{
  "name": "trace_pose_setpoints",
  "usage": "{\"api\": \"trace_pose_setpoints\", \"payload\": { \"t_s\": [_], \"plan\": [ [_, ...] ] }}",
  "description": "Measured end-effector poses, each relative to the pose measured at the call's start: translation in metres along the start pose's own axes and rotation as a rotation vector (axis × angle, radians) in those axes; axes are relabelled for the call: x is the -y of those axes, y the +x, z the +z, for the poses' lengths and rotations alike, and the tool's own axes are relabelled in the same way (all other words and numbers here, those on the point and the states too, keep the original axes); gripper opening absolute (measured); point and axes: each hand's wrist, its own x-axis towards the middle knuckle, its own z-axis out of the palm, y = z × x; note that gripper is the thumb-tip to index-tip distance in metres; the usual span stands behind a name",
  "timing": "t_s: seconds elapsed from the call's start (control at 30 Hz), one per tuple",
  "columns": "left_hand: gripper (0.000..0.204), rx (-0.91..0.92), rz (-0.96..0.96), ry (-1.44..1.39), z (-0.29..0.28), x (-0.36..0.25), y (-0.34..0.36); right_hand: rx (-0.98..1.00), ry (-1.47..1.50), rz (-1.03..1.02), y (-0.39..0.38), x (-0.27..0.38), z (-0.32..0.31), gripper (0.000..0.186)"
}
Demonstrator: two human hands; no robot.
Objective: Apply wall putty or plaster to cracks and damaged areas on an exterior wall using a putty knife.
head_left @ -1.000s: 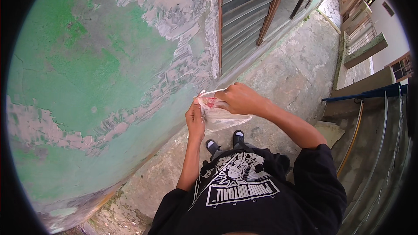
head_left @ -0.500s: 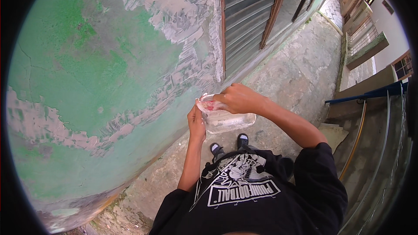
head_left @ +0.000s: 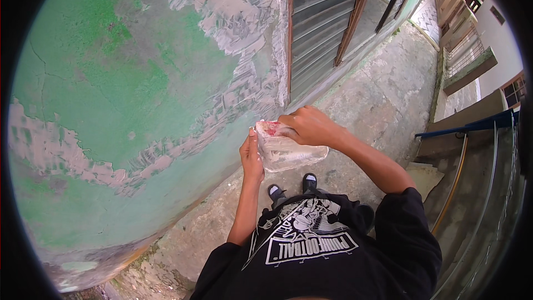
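Note:
My left hand (head_left: 252, 158) grips a clear plastic container (head_left: 294, 157) by its left side, thumb up at the rim. White paste smears the container's inside. Closed over its far edge, my right hand (head_left: 312, 124) holds a flat scraper (head_left: 269, 128), red and coated with white paste, against the container's far left corner. The fingers hide most of the scraper. To the left stands a green wall (head_left: 133, 105) with broad, rough streaks of pale putty (head_left: 233, 22), some of them beside the window frame.
A louvred window (head_left: 322, 28) with brown frames is set in the wall ahead. My feet in dark sandals (head_left: 310, 182) stand on a rough concrete path (head_left: 383, 83). At the right are a blue bar (head_left: 466, 124), thin pipes and a low wall.
The scraper has tilted and shifted slightly right at the container's corner. The container sits a little further right and is tipped somewhat differently. Both hands keep their grip.

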Motion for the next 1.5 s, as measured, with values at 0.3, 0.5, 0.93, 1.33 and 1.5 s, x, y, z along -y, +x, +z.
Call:
{"api": "trace_pose_setpoints", "payload": {
  "t_s": [0.3,0.5,0.93,1.33,1.5],
  "plan": [
    [0.045,-0.121,0.140,0.141,0.005,0.009,-0.003,0.021,-0.017,-0.037,-0.002,-0.001,0.015,0.027],
    [0.045,-0.055,0.017,0.113,-0.003,0.002,-0.004,0.087,-0.049,-0.122,-0.006,-0.001,0.021,0.028],
    [0.047,-0.039,0.053,0.100,-0.011,0.007,-0.002,0.145,0.061,-0.197,-0.005,-0.009,0.007,0.026],
    [0.047,-0.048,0.043,0.067,-0.009,-0.002,-0.001,0.015,-0.010,-0.277,-0.014,0.004,0.024,0.022],
    [0.045,-0.088,0.074,0.097,-0.006,0.000,-0.001,-0.112,0.015,-0.294,-0.021,-0.002,0.039,0.020]
  ]
}}
